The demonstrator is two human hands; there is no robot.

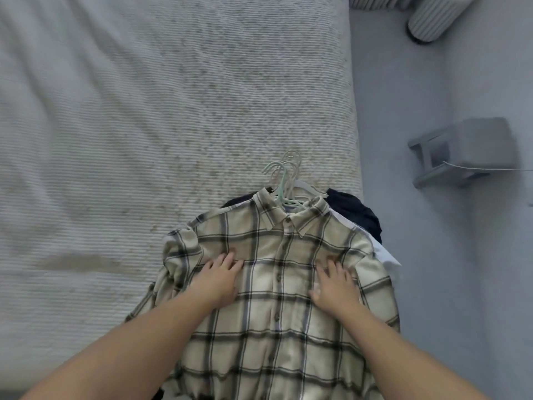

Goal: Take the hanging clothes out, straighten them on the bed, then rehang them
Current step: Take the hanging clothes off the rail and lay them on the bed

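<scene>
A cream shirt with dark plaid lines (277, 307) lies face up on the bed (144, 125), buttoned, on top of a stack of clothes. Under it show a white garment (383, 252) and a dark garment (357, 212). Several hanger hooks (284, 174), pale green and white, stick out past the collar. My left hand (217, 280) rests flat on the shirt's chest, fingers spread. My right hand (334, 287) lies flat on the other side of the button line, fingers apart. Neither hand grips anything.
The bed's ribbed white cover stretches left and far from the stack. The bed's right edge runs just beside the clothes. On the grey floor to the right stand a small grey stool (461, 151) and a ribbed grey cylinder (432, 18).
</scene>
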